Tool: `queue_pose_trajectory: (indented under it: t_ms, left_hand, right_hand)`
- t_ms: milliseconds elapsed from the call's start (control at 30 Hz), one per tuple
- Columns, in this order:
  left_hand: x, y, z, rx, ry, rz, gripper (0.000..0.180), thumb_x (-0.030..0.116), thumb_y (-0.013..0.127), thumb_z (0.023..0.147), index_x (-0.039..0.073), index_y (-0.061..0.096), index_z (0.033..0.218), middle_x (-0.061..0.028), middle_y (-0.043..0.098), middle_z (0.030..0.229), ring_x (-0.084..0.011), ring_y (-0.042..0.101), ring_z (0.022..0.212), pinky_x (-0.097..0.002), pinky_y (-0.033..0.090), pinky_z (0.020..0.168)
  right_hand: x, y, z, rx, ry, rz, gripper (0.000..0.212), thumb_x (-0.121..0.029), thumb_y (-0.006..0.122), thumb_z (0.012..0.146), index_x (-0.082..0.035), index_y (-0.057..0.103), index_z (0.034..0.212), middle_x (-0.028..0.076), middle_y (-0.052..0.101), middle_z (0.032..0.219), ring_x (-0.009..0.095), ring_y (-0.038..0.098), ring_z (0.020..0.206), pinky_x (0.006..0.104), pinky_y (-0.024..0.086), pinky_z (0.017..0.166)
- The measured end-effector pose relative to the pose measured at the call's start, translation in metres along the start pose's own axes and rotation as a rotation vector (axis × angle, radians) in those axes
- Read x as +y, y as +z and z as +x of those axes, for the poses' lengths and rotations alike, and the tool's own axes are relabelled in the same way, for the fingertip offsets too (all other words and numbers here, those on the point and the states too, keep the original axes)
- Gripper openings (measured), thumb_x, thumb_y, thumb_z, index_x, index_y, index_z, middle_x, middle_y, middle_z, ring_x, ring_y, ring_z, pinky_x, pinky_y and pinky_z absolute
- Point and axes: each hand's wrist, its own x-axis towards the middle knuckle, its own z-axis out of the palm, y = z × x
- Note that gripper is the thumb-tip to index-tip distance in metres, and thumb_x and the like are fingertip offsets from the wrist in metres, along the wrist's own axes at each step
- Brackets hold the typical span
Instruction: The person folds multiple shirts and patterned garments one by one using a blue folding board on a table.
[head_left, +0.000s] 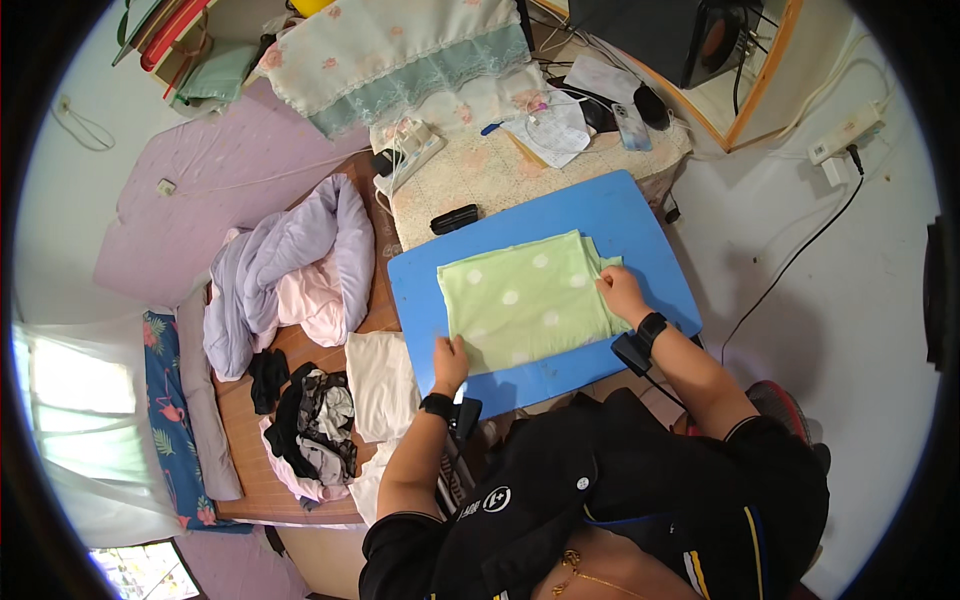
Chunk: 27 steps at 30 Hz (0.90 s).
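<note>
A pale green cotton-like cloth with white round spots [520, 300], folded into a rough rectangle, lies on the blue rectangular tabletop [650, 220], at the middle of the scene. The person's left hand [450, 362] is at the cloth's near left corner, its fingers curled and pinching the edge; the right hand [622, 295] pinches the right edge toward the far corner, where several layers show, its fingers likewise curled. Each wrist bears a black band. Just beyond the tabletop's far left edge lies a small black oblong case [455, 219], on a cream patterned cover [420, 208]. To the left, on a brown bed surface [240, 430], rest a puffy lavender quilt [265, 255], a heap of dark and patterned garments [315, 425] and, nearest the tabletop, a flat cream-white folded fabric [380, 385].
</note>
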Motion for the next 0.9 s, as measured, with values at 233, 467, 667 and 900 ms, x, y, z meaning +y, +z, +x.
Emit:
queue_pose_trajectory:
  t_ms: [233, 467, 667, 900]
  left_hand:
    - [-0.012, -0.005, -0.007, -0.249, -0.102, 0.018, 0.041, 0.034, 0.054, 0.078, -0.007, 0.052, 0.074, -0.0199, 0.057, 0.066, -0.0297, 0.056, 0.061, -0.0366, 0.043, 0.056]
    - [0.004, -0.001, -0.016, -0.171, -0.146, 0.260, 0.038, 0.032, 0.047, 0.080, -0.005, 0.048, 0.088, -0.0271, 0.056, 0.082, -0.0417, 0.054, 0.080, -0.0442, 0.043, 0.070]
    - [0.002, -0.003, -0.023, -0.201, -0.245, 0.414, 0.040, 0.036, 0.047, 0.079, -0.003, 0.048, 0.089, -0.0249, 0.057, 0.085, -0.0402, 0.054, 0.082, -0.0437, 0.043, 0.071]
    - [-0.006, -0.025, -0.045, -0.235, -0.449, 0.339, 0.061, 0.045, 0.058, 0.069, -0.010, 0.049, 0.093, -0.0269, 0.057, 0.088, -0.0359, 0.056, 0.086, -0.0394, 0.044, 0.075]
  right_hand:
    - [0.009, -0.006, -0.015, -0.126, 0.139, 0.004, 0.027, -0.023, 0.060, 0.075, 0.001, 0.054, 0.087, 0.015, 0.055, 0.076, 0.030, 0.054, 0.071, 0.0371, 0.044, 0.065]
    - [0.032, -0.029, -0.022, 0.115, 0.081, -0.188, 0.045, -0.035, 0.059, 0.076, 0.004, 0.051, 0.096, 0.017, 0.053, 0.089, 0.029, 0.053, 0.082, 0.0363, 0.044, 0.069]
    - [0.011, -0.034, -0.023, -0.262, 0.263, -0.082, 0.067, -0.056, 0.061, 0.066, 0.007, 0.053, 0.089, 0.018, 0.058, 0.074, 0.031, 0.057, 0.068, 0.0372, 0.045, 0.061]
    - [-0.009, 0.002, -0.018, -0.305, -0.006, -0.234, 0.068, -0.053, 0.063, 0.065, 0.008, 0.052, 0.093, 0.027, 0.053, 0.094, 0.036, 0.051, 0.089, 0.0405, 0.041, 0.077]
